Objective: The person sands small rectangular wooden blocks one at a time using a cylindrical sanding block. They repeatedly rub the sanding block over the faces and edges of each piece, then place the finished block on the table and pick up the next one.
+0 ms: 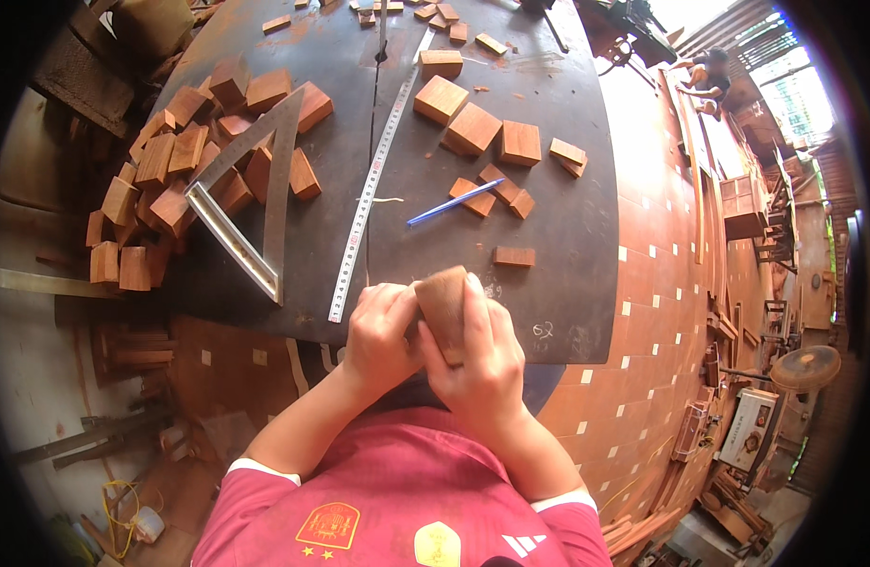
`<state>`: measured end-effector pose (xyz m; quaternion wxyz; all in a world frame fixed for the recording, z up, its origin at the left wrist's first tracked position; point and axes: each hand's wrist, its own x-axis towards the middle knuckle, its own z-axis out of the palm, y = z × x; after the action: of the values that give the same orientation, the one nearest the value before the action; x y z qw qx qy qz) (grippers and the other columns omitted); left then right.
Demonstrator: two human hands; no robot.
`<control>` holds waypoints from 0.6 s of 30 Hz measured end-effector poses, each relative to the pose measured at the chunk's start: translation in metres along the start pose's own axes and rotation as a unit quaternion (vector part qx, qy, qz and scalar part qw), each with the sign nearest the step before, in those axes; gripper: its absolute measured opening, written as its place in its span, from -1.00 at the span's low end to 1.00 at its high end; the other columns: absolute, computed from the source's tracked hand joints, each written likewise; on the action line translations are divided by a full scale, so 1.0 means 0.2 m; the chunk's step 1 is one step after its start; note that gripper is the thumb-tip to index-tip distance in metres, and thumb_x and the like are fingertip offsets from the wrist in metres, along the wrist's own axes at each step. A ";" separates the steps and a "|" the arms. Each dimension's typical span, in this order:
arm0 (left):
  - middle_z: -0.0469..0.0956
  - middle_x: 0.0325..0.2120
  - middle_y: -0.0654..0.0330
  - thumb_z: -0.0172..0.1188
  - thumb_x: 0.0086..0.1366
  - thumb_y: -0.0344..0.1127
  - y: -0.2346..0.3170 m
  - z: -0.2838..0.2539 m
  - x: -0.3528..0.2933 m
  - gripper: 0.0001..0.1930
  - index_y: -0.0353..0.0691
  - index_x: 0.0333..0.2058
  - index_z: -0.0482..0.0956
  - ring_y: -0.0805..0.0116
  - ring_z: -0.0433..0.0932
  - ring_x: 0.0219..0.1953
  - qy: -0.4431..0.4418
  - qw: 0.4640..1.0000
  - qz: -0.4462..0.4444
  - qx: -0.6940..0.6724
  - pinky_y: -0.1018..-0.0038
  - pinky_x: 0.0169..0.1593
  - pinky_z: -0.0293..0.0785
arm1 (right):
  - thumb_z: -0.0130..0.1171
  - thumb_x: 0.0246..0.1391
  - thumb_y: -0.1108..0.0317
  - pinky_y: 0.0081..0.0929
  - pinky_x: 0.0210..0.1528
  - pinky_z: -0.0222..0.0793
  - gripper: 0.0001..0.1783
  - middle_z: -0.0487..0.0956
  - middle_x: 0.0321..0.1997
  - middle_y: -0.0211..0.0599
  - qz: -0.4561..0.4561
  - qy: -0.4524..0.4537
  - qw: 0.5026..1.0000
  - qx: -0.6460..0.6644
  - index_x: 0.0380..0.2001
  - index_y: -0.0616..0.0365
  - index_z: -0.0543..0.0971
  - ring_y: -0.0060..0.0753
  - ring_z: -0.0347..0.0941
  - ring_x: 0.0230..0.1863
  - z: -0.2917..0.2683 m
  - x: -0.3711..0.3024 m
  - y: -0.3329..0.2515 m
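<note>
Just off the near edge of the dark table, I hold a brown wooden block [443,307] tilted up in front of my chest. My right hand [482,364] grips its right side, with the thumb across the near face. Curled against the block's left side is my left hand [383,331], its fingertips partly hidden behind the wood. Beyond my hands, a steel ruler [371,184] lies lengthwise on the table. To its right are a blue pen [454,201], a small flat wooden piece [513,256] and several larger blocks [473,128].
A heap of wooden blocks [170,156] covers the table's left side, with a triangular metal square [282,189] resting against it. Small offcuts [444,14] lie at the far end. A tiled floor [633,283] runs along the right, where another person [709,76] is farther off.
</note>
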<state>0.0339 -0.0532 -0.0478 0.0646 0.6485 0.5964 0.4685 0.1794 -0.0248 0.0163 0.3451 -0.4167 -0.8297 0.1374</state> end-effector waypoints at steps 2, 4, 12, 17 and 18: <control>0.64 -0.33 0.08 0.39 0.02 -0.46 0.00 -0.02 0.00 -0.57 -0.33 -0.05 0.65 0.03 0.65 -0.28 -0.011 1.000 -0.001 -0.006 0.20 -0.12 0.56 | 0.56 0.01 0.42 -0.14 -0.10 0.66 -0.19 0.64 -0.03 0.19 -0.003 -0.003 1.000 -0.019 0.30 0.48 0.46 0.15 0.66 -0.13 0.02 0.02 0.00; 0.64 -0.33 0.08 0.40 0.01 -0.47 0.01 -0.02 0.01 -0.56 -0.33 -0.05 0.66 0.04 0.65 -0.28 -0.009 1.000 -0.005 -0.008 0.21 -0.12 0.55 | 0.56 0.00 0.44 -0.13 -0.10 0.66 -0.19 0.64 -0.03 0.20 -0.003 -0.003 1.000 -0.016 0.30 0.49 0.46 0.17 0.66 -0.13 -0.02 -0.02 -0.01; 0.64 -0.34 0.06 0.41 0.04 -0.50 0.01 0.00 0.01 -0.58 -0.34 -0.05 0.66 0.04 0.66 -0.27 0.006 1.000 0.006 -0.007 0.21 -0.12 0.56 | 0.56 0.00 0.43 -0.15 -0.12 0.67 -0.21 0.64 -0.05 0.18 -0.018 0.015 0.999 -0.030 0.28 0.49 0.47 0.18 0.67 -0.11 -0.01 -0.05 0.01; 0.69 -0.28 0.01 0.44 0.10 -0.42 -0.01 -0.02 0.03 -0.61 -0.35 -0.05 0.68 -0.04 0.69 -0.21 -0.028 0.999 -0.038 -0.022 0.19 -0.03 0.59 | 0.56 0.03 0.36 -0.10 -0.01 0.65 -0.22 0.67 0.01 0.16 0.039 -0.002 0.997 0.061 0.30 0.38 0.50 0.18 0.68 -0.05 -0.04 0.05 0.03; 0.69 -0.29 0.01 0.51 0.09 -0.40 -0.01 -0.02 0.04 -0.63 -0.31 -0.09 0.70 -0.03 0.69 -0.23 -0.005 0.996 -0.068 -0.051 0.19 -0.11 0.62 | 0.56 0.03 0.37 -0.08 0.05 0.64 -0.24 0.67 0.04 0.20 0.058 0.011 0.996 0.066 0.29 0.36 0.52 0.22 0.68 -0.01 -0.10 0.04 0.02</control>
<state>0.0287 -0.0485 -0.0432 0.1318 0.6050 0.6141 0.4894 0.1924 -0.0173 0.0329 0.3721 -0.4420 -0.7893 0.2078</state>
